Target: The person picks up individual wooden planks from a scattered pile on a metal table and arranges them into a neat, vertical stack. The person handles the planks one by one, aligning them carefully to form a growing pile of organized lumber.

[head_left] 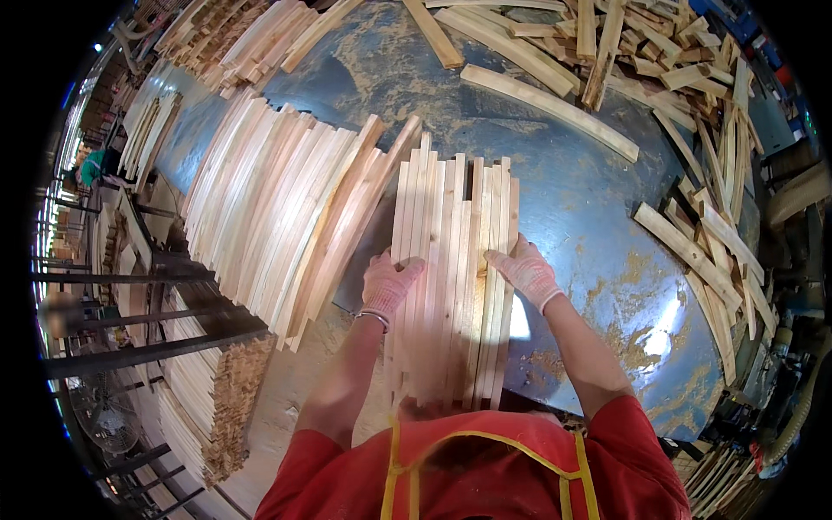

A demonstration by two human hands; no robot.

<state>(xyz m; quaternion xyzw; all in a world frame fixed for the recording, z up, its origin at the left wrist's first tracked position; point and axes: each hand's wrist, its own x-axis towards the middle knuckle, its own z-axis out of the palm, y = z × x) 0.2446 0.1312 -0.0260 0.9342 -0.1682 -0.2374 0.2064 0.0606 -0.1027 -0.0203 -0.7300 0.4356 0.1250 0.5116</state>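
A bundle of long, pale wooden strips (452, 295) lies side by side in front of me, its far ends uneven and its near ends close to my body. My left hand (392, 282), in a pinkish work glove, grips the bundle's left edge, thumb over the top. Gloved the same way, my right hand (527, 273) clasps the right edge, thumb also on top. The fingers under or beside the strips are mostly hidden. Just left of the bundle, a wide row of similar wooden strips (277, 199) lies slightly slanted.
The dusty blue-grey tabletop (589, 225) carries sawdust patches. Loose offcuts (667, 65) pile up at the far right, with more slats (706, 251) along the right edge. Further strips (251, 43) lie at the far left. Dark metal bars (156, 347) and stacked wood (230, 407) stand at lower left.
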